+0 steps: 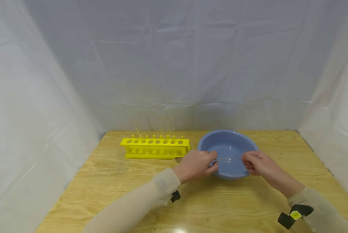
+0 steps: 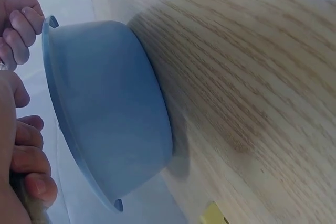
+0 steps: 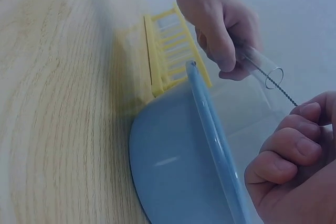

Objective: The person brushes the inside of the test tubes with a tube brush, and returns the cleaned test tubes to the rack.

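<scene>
Over the blue basin [image 1: 209, 144], my left hand [image 1: 195, 165] grips a clear glass test tube [image 3: 262, 67], its open mouth turned toward my right hand. A twisted wire handle [image 3: 283, 94] runs out of that mouth. My right hand [image 1: 257, 161] pinches the wire's outer end, fingers curled. On the far side of the left fist a brownish brush end [image 1: 178, 159] shows through the tube's other end. Both hands are level with the basin's near half, above its rim. The left palm hides the tube's middle.
Left of the basin stands a yellow test tube rack [image 1: 150, 156] with several clear tubes [image 1: 169, 127] upright or leaning on it. The wooden table [image 1: 220, 207] ends at white sheeting [image 1: 174, 64] behind and on both sides.
</scene>
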The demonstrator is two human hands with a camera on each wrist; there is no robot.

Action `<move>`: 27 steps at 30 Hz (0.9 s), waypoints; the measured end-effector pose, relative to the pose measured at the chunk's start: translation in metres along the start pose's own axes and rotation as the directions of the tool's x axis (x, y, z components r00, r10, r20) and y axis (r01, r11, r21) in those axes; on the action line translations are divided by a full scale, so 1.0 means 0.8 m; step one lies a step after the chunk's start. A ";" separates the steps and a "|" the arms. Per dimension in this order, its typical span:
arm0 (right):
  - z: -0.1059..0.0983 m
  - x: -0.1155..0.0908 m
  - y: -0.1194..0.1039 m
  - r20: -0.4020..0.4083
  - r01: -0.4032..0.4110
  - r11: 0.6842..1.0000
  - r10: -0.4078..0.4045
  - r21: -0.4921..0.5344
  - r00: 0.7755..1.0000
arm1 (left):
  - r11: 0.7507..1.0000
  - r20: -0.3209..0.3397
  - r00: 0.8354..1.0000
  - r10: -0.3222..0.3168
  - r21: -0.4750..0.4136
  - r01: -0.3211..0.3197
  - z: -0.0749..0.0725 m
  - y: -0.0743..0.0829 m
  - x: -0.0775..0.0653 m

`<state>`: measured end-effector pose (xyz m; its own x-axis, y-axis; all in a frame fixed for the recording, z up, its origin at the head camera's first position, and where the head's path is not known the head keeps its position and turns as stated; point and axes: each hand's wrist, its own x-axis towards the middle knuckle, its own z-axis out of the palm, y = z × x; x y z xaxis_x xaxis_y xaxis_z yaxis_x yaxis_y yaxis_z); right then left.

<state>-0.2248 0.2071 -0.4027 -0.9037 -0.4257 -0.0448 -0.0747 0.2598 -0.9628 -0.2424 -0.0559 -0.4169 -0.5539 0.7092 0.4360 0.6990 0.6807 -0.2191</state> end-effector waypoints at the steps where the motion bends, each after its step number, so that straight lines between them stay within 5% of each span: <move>1: -0.002 -0.001 0.000 0.001 -0.001 1.000 0.001 0.006 1.000 | 1.000 -0.001 1.000 0.007 -0.008 -0.007 0.000 -0.001 0.000; 6: -0.029 -0.010 0.004 -0.053 0.030 0.997 -0.027 0.071 0.998 | 0.997 0.069 0.996 -0.048 -0.057 0.052 -0.001 -0.017 -0.008; 11: -0.060 -0.023 0.010 -0.102 0.070 0.996 -0.075 -0.057 0.992 | 0.990 0.164 0.978 -0.129 -0.036 0.136 -0.005 -0.035 -0.024; 16: -0.072 -0.029 0.014 -0.110 0.053 0.990 -0.068 -0.130 0.992 | 0.994 0.139 0.987 -0.081 -0.067 0.091 -0.007 -0.033 -0.025; 27: -0.091 -0.046 0.018 -0.152 0.073 0.978 -0.104 -0.196 0.983 | 0.994 0.104 0.990 -0.091 -0.054 0.097 0.002 -0.035 -0.033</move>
<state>-0.2238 0.2896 -0.3952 -0.9446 -0.3139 0.0962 -0.2215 0.3928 -0.8925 -0.2479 -0.0932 -0.4238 -0.6591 0.6595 0.3614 0.6653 0.7354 -0.1285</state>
